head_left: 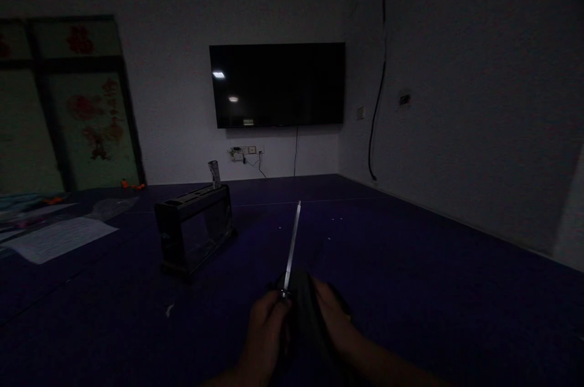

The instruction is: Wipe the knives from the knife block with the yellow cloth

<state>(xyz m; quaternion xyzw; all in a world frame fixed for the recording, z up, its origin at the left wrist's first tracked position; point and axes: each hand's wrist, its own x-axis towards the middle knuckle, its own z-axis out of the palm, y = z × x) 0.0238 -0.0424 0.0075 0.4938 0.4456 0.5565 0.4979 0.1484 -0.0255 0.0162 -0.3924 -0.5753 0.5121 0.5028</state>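
Observation:
My left hand [264, 329] is at the bottom centre, its fingers closed around the base of a honing steel [292, 247]. The steel is a long, thin, silvery rod that points away from me and slightly up. My right hand [335, 317] lies just to the right, its fingers pressed on a dark, rounded object [306, 308] between the two hands. In this dim light I cannot make out what that object is. Ahead to the left, a black knife block [191, 198] with a see-through side stands on the floor. A light, patterned handle [214, 174] sticks up from its top.
Dark blue matting [387, 265] covers the floor, with small white scraps on it. White paper [64, 238] and clear plastic [112, 207] lie at the left. A television [278, 86] hangs on the far wall above sockets and cables. A black cable [378, 101] hangs down the right wall.

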